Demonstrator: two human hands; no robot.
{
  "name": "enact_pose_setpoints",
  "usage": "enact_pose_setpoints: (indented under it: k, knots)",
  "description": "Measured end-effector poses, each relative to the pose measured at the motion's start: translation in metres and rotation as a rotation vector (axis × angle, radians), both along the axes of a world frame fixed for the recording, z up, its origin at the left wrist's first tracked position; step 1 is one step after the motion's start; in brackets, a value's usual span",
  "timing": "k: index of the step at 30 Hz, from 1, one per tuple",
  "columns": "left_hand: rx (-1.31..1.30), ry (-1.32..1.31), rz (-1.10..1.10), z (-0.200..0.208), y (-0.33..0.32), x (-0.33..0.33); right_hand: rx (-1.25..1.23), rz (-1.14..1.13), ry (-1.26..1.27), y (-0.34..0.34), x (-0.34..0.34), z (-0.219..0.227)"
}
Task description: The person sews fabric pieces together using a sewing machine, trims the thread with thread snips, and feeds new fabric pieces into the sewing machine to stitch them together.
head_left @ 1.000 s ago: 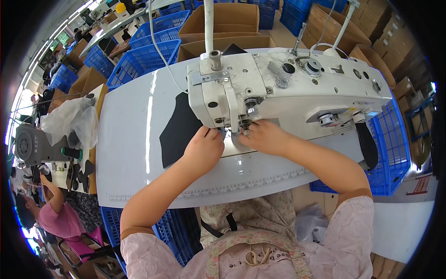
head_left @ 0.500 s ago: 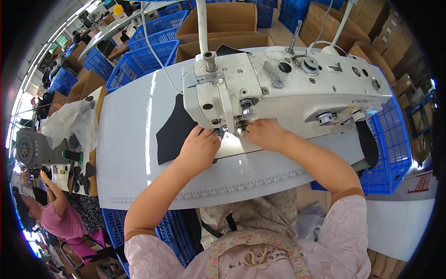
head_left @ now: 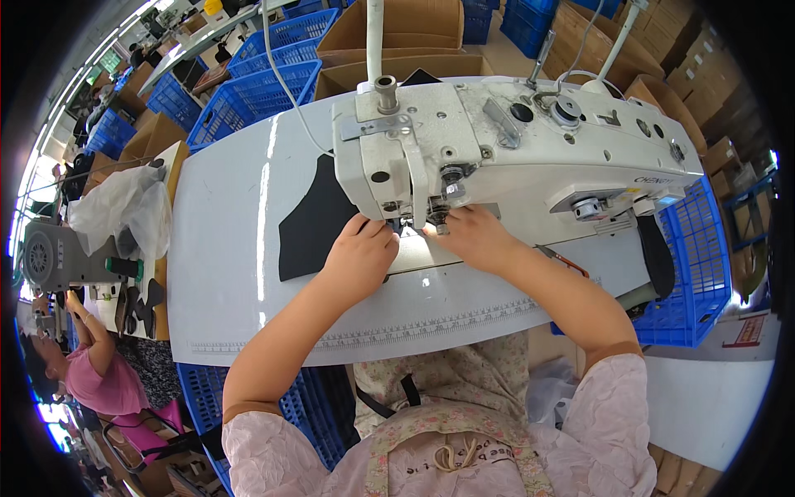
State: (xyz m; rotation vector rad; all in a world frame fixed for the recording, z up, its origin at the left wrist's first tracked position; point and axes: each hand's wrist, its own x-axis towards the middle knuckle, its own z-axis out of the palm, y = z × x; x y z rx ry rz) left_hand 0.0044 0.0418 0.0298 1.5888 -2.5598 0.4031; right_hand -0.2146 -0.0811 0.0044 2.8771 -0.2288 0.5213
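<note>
In front of me stands a white sewing machine (head_left: 530, 141) on a pale table (head_left: 224, 248). My left hand (head_left: 361, 258) is just left of the needle area, fingers curled together at the right edge of a black, flat cut piece (head_left: 319, 224), which looks like fabric or leather. Right of the needle, my right hand (head_left: 474, 238) has its fingers bent in close under the machine head. Whatever lies between those fingertips is hidden by the hand and the machine parts.
Beside my right forearm lies a small tool with an orange handle (head_left: 571, 263). A long black piece (head_left: 656, 257) rests at the table's right end, by a blue crate (head_left: 700, 265). More blue crates (head_left: 248, 99) and cardboard boxes (head_left: 389, 29) stand behind. Another person (head_left: 103, 377) works at left.
The view has shifted slightly. My right hand sits a little farther from the machine head's right side, and the orange-handled tool now shows beside my forearm. My left hand stays by the needle.
</note>
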Motion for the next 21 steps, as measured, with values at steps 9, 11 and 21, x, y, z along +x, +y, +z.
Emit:
enact_pose_setpoints:
  k: [9, 11, 21]
  knots:
    - [-0.031, 0.06, -0.011, -0.005, -0.001, 0.0, -0.038, 0.023, -0.026, 0.01, 0.005, 0.001]
    - [-0.015, 0.066, -0.005, -0.005, -0.001, -0.002, -0.045, 0.017, -0.024, 0.011, 0.006, 0.0]
    - [-0.018, 0.04, 0.029, -0.008, -0.001, -0.009, -0.026, -0.032, 0.016, 0.022, 0.015, -0.001]
